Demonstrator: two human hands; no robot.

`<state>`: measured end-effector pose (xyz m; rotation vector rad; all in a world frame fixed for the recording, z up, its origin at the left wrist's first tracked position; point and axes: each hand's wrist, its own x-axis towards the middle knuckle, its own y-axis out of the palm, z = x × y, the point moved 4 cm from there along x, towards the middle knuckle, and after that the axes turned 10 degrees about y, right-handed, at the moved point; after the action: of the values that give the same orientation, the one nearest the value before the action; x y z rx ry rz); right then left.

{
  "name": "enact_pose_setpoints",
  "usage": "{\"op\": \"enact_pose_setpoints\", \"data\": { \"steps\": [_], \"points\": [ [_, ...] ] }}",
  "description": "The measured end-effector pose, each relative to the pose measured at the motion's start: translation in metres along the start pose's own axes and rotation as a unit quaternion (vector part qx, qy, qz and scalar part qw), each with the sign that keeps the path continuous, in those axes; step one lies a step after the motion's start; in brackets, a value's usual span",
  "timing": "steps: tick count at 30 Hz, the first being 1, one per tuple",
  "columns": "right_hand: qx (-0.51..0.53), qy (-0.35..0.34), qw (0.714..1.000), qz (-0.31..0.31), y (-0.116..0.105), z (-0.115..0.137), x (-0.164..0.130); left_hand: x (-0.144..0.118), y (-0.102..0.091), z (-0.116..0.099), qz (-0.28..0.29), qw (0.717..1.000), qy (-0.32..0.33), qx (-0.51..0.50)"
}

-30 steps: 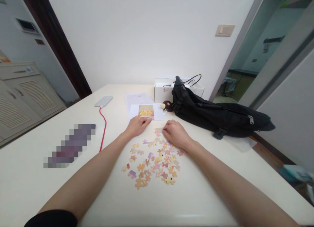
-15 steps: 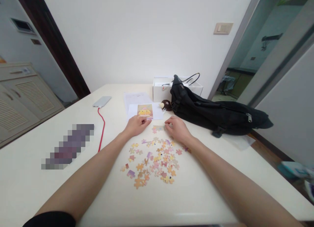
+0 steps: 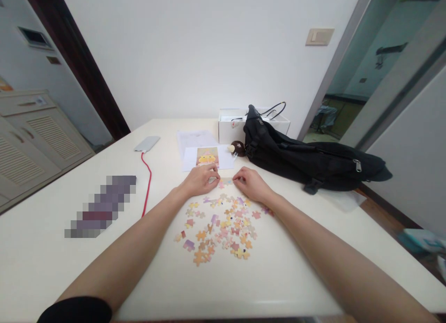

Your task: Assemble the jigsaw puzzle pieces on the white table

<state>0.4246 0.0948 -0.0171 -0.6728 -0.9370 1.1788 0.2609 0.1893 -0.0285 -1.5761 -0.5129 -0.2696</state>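
Step in hand, likely: joining small pale strip of cardboard puzzle pieces, flat on cream table. Left hand and right hand pinch its ends, fingers curled. Next calls for matching piece from loose pile. Black bag crowds right; left side roomy.

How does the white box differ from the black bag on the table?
The white box is small, rigid and open-topped; the black bag is much longer, soft and slumped on its side. The box stands by the wall; the bag stretches toward the table's right edge. Both lie beyond the hands.
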Motion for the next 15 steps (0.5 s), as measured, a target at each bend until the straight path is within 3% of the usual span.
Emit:
{"op": "enact_pose_setpoints", "data": {
  "steps": [5, 10, 15],
  "points": [
    [0.009, -0.002, 1.0, -0.004, 0.0003, -0.0016, 0.0005, 0.0011, 0.0013, -0.0017, -0.024, 1.0, 0.004, -0.014],
    [0.016, 0.004, 1.0, -0.003, 0.0011, -0.0024, 0.001, -0.001, 0.0019, 0.002, -0.041, 0.998, -0.044, -0.018],
    [0.022, 0.011, 1.0, 0.001, 0.0009, -0.002, 0.0009, -0.0013, 0.0029, 0.0024, -0.028, 0.999, -0.039, -0.016]
  ]
}}
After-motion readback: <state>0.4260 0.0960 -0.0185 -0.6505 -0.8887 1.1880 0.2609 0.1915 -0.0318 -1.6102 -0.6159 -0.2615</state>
